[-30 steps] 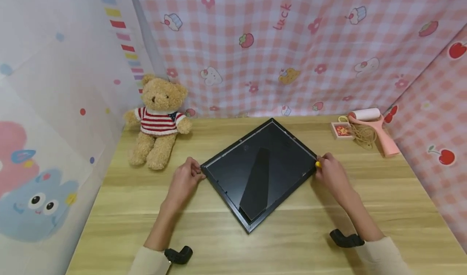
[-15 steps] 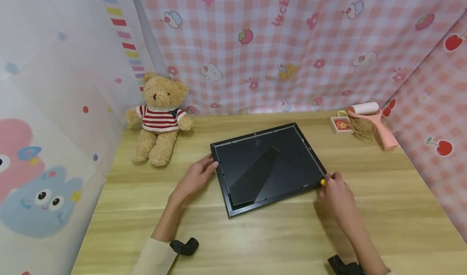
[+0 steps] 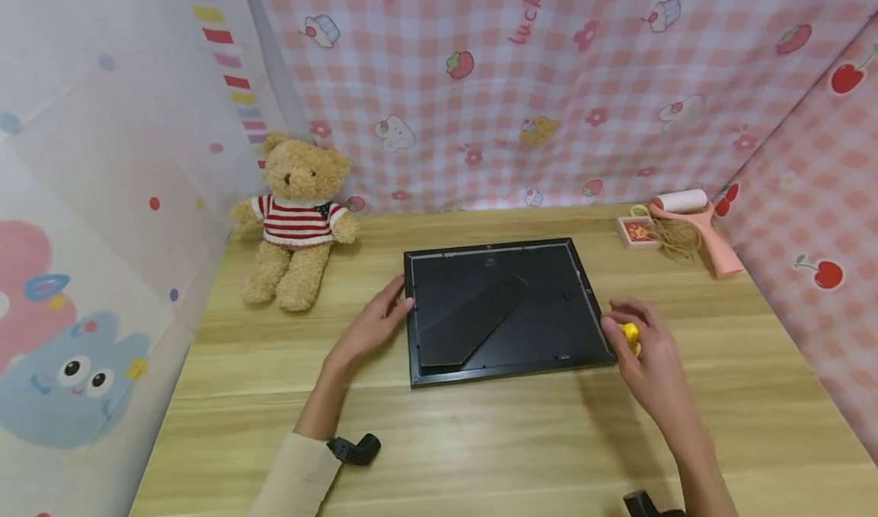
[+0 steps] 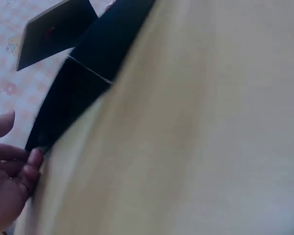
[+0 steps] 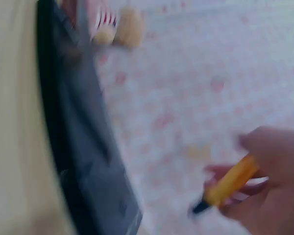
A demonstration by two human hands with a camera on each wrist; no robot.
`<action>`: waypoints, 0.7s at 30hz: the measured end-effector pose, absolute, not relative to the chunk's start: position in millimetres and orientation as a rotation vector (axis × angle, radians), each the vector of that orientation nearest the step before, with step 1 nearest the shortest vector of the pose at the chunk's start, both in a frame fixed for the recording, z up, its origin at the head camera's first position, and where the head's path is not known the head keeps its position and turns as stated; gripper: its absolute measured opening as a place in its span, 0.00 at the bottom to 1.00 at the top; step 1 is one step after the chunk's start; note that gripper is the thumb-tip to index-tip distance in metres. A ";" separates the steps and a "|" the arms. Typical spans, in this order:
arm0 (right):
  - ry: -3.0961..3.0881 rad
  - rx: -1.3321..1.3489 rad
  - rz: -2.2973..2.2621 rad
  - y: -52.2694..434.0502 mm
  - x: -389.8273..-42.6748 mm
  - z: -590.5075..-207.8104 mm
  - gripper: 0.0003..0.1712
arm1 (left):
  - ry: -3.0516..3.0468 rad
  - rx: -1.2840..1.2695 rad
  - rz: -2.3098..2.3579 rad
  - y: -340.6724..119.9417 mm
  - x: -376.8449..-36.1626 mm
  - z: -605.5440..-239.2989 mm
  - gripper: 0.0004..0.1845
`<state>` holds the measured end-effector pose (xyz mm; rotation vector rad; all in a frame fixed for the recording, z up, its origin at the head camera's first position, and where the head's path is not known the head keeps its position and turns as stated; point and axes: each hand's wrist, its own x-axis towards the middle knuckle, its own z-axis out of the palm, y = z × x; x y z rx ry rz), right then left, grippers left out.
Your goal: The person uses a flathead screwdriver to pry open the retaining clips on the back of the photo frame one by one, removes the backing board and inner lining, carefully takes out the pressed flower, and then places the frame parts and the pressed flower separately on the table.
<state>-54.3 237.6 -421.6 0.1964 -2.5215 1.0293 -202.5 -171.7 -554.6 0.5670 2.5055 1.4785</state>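
A black picture frame [image 3: 535, 319] lies back side up on the wooden table, its dark easel stand [image 3: 473, 322] running diagonally across the backing. At the left edge, my left hand [image 3: 373, 322] holds the frame, thumb over the rim and fingers along the side. The left wrist view shows those fingers [image 4: 19, 169] curled at a frame corner, the stand [image 4: 56, 34] sticking up beyond. My right hand [image 3: 652, 364] is just off the lower right corner, gripping a screwdriver by its yellow handle [image 3: 629, 338]. In the right wrist view that black-ended handle [image 5: 232, 181] is blurred; its shaft is hidden.
A teddy bear [image 3: 298, 219] in a striped sweater sits at the back left. Grouped at the back right are a small pink box [image 3: 638, 232], a coil of twine [image 3: 675, 241] and a pink-handled lint roller [image 3: 720, 250]. Patterned curtains [image 3: 466, 97] line the back.
The frame has turned from a diagonal to nearly square with the table, its left edge moving right and up. My left hand followed it. My right hand has come off the frame's right corner.
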 end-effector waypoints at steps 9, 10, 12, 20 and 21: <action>-2.310 0.315 1.507 147.6 -120.6 -394.5 0.19 | 2.436 0.640 1.466 -178.8 -176.7 -525.5 0.50; -2.332 0.328 1.558 139.9 -128.2 -396.6 0.19 | 2.415 0.622 1.462 -179.3 -174.8 -520.0 0.51; -2.375 0.351 1.666 126.3 -141.7 -402.2 0.21 | 2.397 0.619 1.445 -180.3 -174.4 -517.9 0.53; -2.653 0.497 1.713 95.1 -168.7 -436.5 0.21 | 2.396 0.649 1.370 -181.7 -174.2 -511.5 0.57; -2.679 0.518 1.705 92.9 -168.5 -439.5 0.21 | 2.396 0.647 1.369 -182.4 -173.5 -510.8 0.57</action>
